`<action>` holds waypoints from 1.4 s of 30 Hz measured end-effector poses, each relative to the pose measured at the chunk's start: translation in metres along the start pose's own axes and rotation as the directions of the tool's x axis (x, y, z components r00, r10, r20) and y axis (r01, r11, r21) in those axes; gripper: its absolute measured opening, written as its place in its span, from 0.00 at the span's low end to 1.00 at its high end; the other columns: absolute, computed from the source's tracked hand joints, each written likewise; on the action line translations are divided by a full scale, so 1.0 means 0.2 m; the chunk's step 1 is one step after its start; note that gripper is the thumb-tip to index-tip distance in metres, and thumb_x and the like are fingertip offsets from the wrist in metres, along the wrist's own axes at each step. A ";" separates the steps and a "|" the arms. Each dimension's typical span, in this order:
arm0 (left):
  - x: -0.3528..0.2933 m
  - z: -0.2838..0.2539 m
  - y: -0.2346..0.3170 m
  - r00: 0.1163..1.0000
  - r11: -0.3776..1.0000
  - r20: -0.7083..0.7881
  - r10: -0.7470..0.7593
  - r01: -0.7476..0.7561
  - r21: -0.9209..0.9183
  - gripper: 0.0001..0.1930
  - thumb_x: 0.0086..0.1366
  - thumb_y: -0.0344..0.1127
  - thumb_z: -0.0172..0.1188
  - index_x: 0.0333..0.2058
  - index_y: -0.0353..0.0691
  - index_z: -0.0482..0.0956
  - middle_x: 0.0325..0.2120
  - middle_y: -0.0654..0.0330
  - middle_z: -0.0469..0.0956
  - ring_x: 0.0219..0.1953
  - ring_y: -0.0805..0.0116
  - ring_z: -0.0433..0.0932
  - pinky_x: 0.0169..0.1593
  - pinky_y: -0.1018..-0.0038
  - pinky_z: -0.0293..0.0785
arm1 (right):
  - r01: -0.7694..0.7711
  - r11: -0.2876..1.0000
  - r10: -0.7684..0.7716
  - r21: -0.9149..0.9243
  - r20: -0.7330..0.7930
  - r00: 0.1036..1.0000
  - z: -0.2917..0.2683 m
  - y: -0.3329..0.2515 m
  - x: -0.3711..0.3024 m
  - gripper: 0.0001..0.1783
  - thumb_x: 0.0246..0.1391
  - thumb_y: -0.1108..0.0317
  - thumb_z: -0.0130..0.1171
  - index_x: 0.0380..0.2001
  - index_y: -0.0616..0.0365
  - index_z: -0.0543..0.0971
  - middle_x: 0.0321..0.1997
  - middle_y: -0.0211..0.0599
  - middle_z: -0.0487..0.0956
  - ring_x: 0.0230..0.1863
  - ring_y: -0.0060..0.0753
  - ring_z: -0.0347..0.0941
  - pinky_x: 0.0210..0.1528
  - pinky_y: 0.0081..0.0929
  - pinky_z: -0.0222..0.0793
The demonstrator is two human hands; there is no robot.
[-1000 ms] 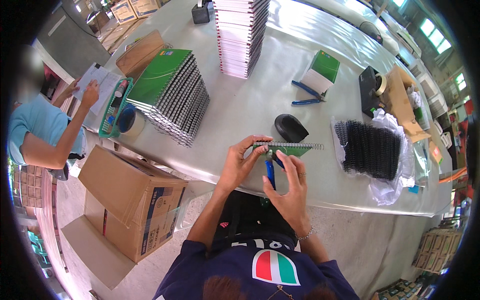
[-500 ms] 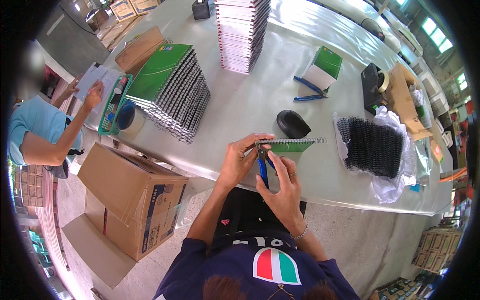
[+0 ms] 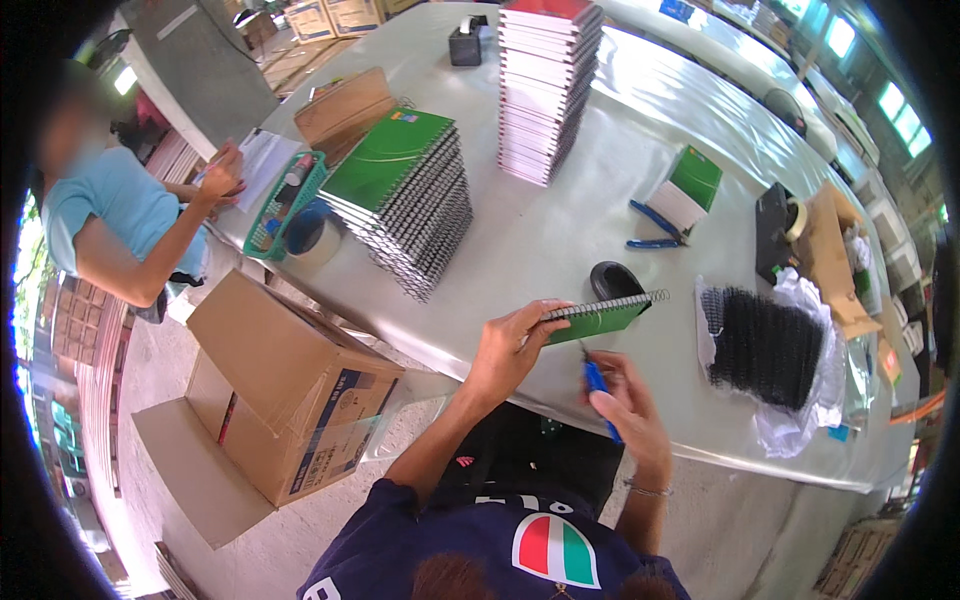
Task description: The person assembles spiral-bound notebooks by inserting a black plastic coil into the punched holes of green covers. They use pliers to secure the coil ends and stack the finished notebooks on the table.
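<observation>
"How do the hands stand?"

"Left hand: pinches the left end of a green spiral notebook. Right hand: wrapped round blue-handled pliers; whether their jaws are parted, I cannot tell."

"And the notebook's axis?"

"Its wire coil runs left to right along the top, the free end pointing away from the left hand. The right hand lies apart, on the wearer's side; the pliers' tip points up toward the cover, just below it."

"Beyond?"

"Green-covered notebooks, stacked leftward; black coils, heaped rightward."
</observation>
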State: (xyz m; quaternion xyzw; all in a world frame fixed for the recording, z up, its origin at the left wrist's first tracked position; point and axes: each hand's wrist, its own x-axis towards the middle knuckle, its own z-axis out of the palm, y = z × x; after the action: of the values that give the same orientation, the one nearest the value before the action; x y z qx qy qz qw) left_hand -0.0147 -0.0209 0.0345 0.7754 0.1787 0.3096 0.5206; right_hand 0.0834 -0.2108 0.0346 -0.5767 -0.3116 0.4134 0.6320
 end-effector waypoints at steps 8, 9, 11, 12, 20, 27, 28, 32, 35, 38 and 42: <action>0.19 -0.41 0.39 0.924 0.983 -0.380 0.037 -0.102 -0.153 0.18 0.72 0.34 0.56 0.57 0.33 0.75 0.35 0.66 0.78 0.33 0.81 0.74 0.38 0.82 0.73 | -0.076 0.540 -0.426 -0.838 -0.350 0.834 -0.31 0.09 0.01 0.27 0.54 0.71 0.60 0.58 0.55 0.70 0.49 0.46 0.71 0.53 0.48 0.67 0.59 0.41 0.62; 0.22 -0.47 0.41 0.890 0.980 -0.453 0.058 -0.138 -0.145 0.19 0.73 0.37 0.56 0.58 0.33 0.74 0.34 0.67 0.77 0.33 0.82 0.74 0.37 0.84 0.73 | -0.059 0.500 -0.470 -0.864 -0.328 0.819 -0.31 0.11 0.01 0.27 0.53 0.71 0.60 0.58 0.55 0.70 0.49 0.47 0.71 0.54 0.50 0.66 0.60 0.42 0.60; 0.31 -0.61 0.43 0.818 0.980 -0.562 0.119 -0.188 -0.066 0.20 0.73 0.39 0.56 0.56 0.32 0.74 0.29 0.69 0.76 0.28 0.86 0.69 0.32 0.86 0.67 | -0.067 0.467 -0.486 -0.882 -0.319 0.813 -0.29 0.13 0.02 0.27 0.54 0.71 0.60 0.58 0.55 0.71 0.50 0.46 0.71 0.55 0.49 0.66 0.61 0.44 0.58; 0.34 -0.68 0.41 0.802 0.983 -0.581 0.135 -0.180 -0.020 0.19 0.72 0.39 0.57 0.55 0.31 0.75 0.29 0.68 0.76 0.28 0.86 0.69 0.31 0.87 0.66 | -0.074 0.448 -0.497 -0.891 -0.317 0.808 -0.29 0.14 0.02 0.27 0.54 0.70 0.60 0.58 0.55 0.71 0.50 0.46 0.71 0.55 0.49 0.65 0.62 0.44 0.57; 0.48 -0.89 0.18 0.669 0.900 -0.624 0.404 -0.167 0.403 0.13 0.69 0.34 0.60 0.46 0.29 0.78 0.33 0.60 0.82 0.33 0.79 0.76 0.36 0.81 0.71 | -0.045 0.463 -0.514 -0.885 -0.309 0.800 -0.29 0.12 0.01 0.28 0.54 0.69 0.61 0.59 0.53 0.71 0.52 0.44 0.72 0.56 0.49 0.66 0.61 0.44 0.57; 0.46 -0.86 0.16 0.606 0.841 -0.666 0.435 -0.009 0.541 0.12 0.68 0.35 0.59 0.43 0.30 0.81 0.35 0.53 0.84 0.39 0.68 0.83 0.45 0.73 0.77 | -0.060 0.471 -0.493 -0.880 -0.318 0.810 -0.29 0.11 0.01 0.27 0.54 0.67 0.61 0.59 0.54 0.71 0.53 0.45 0.71 0.57 0.49 0.65 0.62 0.44 0.57; 0.45 -0.86 0.16 0.604 0.846 -0.676 0.423 0.003 0.533 0.13 0.68 0.35 0.59 0.43 0.30 0.81 0.36 0.52 0.85 0.39 0.67 0.84 0.45 0.72 0.77 | -0.064 0.473 -0.491 -0.879 -0.323 0.809 -0.29 0.11 0.01 0.27 0.55 0.67 0.61 0.59 0.54 0.71 0.53 0.45 0.71 0.57 0.49 0.65 0.62 0.44 0.57; 0.44 -0.85 0.13 0.630 0.920 -0.718 0.296 0.016 0.392 0.13 0.68 0.35 0.59 0.44 0.30 0.82 0.37 0.52 0.85 0.39 0.70 0.83 0.45 0.74 0.76 | -0.089 0.475 -0.473 -0.875 -0.340 0.813 -0.29 0.12 0.01 0.27 0.56 0.64 0.60 0.59 0.56 0.71 0.55 0.47 0.71 0.59 0.50 0.64 0.64 0.45 0.55; 0.43 -0.85 0.11 0.646 0.950 -0.723 0.246 -0.012 0.313 0.14 0.69 0.36 0.58 0.45 0.29 0.81 0.38 0.52 0.84 0.40 0.72 0.82 0.45 0.76 0.75 | -0.099 0.458 -0.468 -0.883 -0.334 0.818 -0.29 0.12 0.00 0.27 0.57 0.62 0.58 0.59 0.58 0.70 0.55 0.48 0.71 0.60 0.51 0.63 0.65 0.44 0.54; 0.43 -0.87 0.07 0.652 0.956 -0.709 0.268 -0.090 0.278 0.15 0.70 0.36 0.58 0.46 0.29 0.81 0.39 0.55 0.84 0.40 0.75 0.80 0.46 0.78 0.73 | -0.102 0.461 -0.457 -0.882 -0.334 0.824 -0.28 0.10 0.01 0.27 0.58 0.61 0.57 0.59 0.59 0.70 0.55 0.48 0.71 0.60 0.51 0.64 0.65 0.44 0.54; 0.43 -0.89 0.02 0.660 0.958 -0.698 0.278 -0.139 0.251 0.16 0.71 0.37 0.57 0.47 0.28 0.81 0.39 0.57 0.84 0.40 0.76 0.79 0.47 0.79 0.72 | -0.088 0.458 -0.465 -0.885 -0.323 0.824 -0.28 0.10 0.01 0.26 0.58 0.62 0.57 0.59 0.60 0.70 0.54 0.49 0.71 0.59 0.51 0.64 0.64 0.43 0.55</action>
State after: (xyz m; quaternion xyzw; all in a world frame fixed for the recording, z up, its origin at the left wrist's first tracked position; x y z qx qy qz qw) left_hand -0.0694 0.1534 0.1104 0.6470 0.3062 0.6318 0.2973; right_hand 0.1297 -0.2346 0.0075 -0.8637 -0.3568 -0.0546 0.3517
